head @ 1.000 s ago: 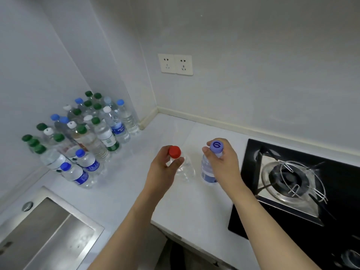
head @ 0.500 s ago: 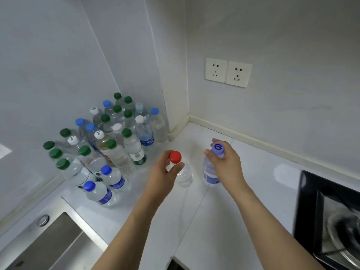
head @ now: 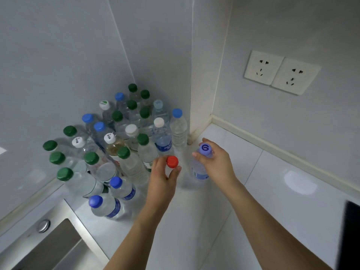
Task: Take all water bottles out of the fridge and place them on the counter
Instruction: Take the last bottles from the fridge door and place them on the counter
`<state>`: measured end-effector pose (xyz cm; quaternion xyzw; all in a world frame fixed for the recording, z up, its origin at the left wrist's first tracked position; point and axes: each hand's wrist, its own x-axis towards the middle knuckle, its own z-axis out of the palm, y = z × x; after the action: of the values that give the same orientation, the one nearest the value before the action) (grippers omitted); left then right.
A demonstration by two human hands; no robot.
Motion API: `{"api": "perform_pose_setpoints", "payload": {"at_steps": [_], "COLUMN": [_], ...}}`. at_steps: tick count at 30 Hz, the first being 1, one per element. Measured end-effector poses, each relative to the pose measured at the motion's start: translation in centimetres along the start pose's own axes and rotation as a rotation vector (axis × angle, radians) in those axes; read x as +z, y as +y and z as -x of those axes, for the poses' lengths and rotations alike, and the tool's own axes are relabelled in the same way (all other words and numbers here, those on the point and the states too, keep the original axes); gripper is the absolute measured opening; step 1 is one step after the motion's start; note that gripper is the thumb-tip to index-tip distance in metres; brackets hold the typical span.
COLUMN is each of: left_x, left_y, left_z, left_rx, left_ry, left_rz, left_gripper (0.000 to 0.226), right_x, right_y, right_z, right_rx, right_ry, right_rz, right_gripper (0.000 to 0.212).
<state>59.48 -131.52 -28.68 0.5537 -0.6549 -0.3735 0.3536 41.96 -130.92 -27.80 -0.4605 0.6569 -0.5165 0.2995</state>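
My left hand (head: pixel 162 177) grips the neck of a clear bottle with a red cap (head: pixel 172 161), held upright just above the white counter (head: pixel 272 191). My right hand (head: pixel 216 162) grips the top of a bottle with a purple cap (head: pixel 205 149) and a blue label, right beside the first. Both bottles are close to the right edge of a crowd of several water bottles (head: pixel 116 149) with green, blue and white caps, standing in the counter's corner. The fridge is out of view.
A steel sink (head: pixel 58 244) with a round knob lies at the lower left. Two wall sockets (head: pixel 280 72) sit on the right wall. A black hob edge (head: pixel 350 230) shows at the far right.
Both hands carried their bottles left and farther back, toward the corner group. The view swung left, so the hob has almost left the frame.
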Motion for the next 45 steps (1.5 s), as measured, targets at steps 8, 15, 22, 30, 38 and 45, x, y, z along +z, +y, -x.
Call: {"api": "perform_pose_setpoints", "payload": {"at_steps": [8, 15, 22, 30, 38, 45], "left_x": [1.3, 1.8, 1.9, 0.7, 1.6, 6.0], "left_y": [-2.5, -3.1, -2.9, -0.5, 3.8, 8.7], "left_z": [-2.8, -3.7, -4.0, -3.2, 0.8, 4.9], "left_rx": [0.007, 0.016, 0.017, -0.096, 0.098, 0.251], "left_ry": [0.081, 0.065, 0.050, 0.004, 0.113, -0.056], "left_rz": [0.023, 0.030, -0.041, -0.109, -0.155, -0.260], "left_gripper": [0.015, 0.021, 0.023, 0.045, 0.044, 0.055], "right_x": [3.0, 4.6, 4.4, -0.1, -7.2, -14.1], "right_y": [1.1, 1.4, 1.7, 0.3, -1.6, -2.2], "right_z": [-4.2, -5.8, -5.5, -2.0, 4.1, 10.4], "right_rx": [0.091, 0.079, 0.094, 0.110, 0.144, 0.201], "right_ry": [-0.059, -0.050, -0.098, -0.065, 0.074, 0.222], "right_rz": [0.052, 0.063, 0.100, 0.187, 0.221, 0.222], "right_gripper": [0.023, 0.024, 0.021, 0.054, 0.051, 0.050]}}
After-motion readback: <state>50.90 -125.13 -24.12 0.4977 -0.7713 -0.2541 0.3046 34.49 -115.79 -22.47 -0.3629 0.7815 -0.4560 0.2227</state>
